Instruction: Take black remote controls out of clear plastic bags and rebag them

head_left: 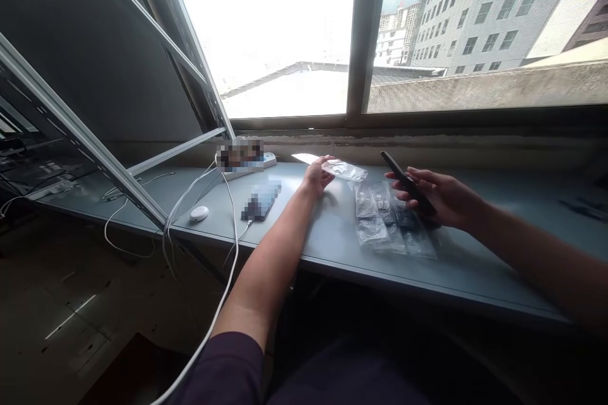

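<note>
My left hand reaches over the table, its fingers closed around a pale, shiny plastic bag; a white pointed end sticks out to the left of the fingers. In my right hand is a slim black phone-like device, tilted and seen nearly edge-on, gripped between thumb and fingers. Beneath and left of that hand lie several small clear plastic packets side by side, with greyish contents I cannot make out.
On the grey table, left of my left arm, lie a phone on a cable, a round white object and a power strip. White cables hang over the edge. A metal frame slants at left; a window is behind.
</note>
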Tool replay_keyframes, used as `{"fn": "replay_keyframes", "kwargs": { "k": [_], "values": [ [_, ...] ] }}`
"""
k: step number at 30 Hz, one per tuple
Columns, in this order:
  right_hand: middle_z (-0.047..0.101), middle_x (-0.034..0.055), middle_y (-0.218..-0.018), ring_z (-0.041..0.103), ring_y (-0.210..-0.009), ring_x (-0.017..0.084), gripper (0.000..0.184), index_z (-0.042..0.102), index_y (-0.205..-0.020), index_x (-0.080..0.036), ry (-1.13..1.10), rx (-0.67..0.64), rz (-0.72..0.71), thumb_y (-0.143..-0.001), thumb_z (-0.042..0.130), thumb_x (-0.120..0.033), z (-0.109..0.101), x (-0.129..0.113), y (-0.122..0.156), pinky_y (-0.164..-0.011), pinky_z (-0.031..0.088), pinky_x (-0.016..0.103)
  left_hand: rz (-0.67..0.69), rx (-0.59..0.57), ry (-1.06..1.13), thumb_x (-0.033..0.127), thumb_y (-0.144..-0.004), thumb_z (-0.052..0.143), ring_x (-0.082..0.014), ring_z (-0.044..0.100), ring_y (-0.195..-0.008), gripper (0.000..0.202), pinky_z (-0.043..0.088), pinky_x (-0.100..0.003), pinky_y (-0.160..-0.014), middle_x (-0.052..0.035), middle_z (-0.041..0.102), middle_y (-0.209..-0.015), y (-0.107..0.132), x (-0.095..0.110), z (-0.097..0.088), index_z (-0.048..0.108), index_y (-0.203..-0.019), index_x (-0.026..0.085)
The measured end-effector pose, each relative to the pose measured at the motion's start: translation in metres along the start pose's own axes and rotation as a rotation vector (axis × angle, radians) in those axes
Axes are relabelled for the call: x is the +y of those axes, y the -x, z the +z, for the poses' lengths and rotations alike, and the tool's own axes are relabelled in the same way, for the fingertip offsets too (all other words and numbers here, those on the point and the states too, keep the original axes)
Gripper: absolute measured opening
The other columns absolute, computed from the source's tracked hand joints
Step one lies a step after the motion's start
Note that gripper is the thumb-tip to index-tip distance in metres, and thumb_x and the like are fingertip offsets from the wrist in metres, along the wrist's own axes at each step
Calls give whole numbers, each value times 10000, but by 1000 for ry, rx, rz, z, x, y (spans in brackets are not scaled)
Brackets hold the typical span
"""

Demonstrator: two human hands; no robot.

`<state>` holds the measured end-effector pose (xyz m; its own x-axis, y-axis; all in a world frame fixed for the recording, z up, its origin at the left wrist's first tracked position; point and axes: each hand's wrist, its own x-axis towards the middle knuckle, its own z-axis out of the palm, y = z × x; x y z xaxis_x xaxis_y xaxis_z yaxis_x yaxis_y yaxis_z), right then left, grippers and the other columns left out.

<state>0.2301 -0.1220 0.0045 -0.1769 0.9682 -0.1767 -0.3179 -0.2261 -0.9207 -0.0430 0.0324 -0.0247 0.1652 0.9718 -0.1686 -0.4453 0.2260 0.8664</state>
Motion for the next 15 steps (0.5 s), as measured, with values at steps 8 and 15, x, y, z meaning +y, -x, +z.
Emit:
{"fn": "replay_keyframes", "kwargs": {
  "k": [8,15],
  "values": [
    [770,130,-1026,559,-641,199,193,730,-1084,-260,-55,16,26,-1059,669,-441,1,-1,0,-360,444,261,-32,17,24,283,-1070,668,-80,667,-655,174,534,-194,-638,-54,816,-965,3,2,1,787,-1106,161],
    [694,74,-922,530,-626,209,249,783,-1219,-294,-80,-35,6,-1020,689,-410,4,-1,3,-439,505,322,-43,26,30,278,-1056,689,-88,673,-643,153,531,-195,-623,-53,811,-932,2,2,0,785,-1104,169]
  ]
}}
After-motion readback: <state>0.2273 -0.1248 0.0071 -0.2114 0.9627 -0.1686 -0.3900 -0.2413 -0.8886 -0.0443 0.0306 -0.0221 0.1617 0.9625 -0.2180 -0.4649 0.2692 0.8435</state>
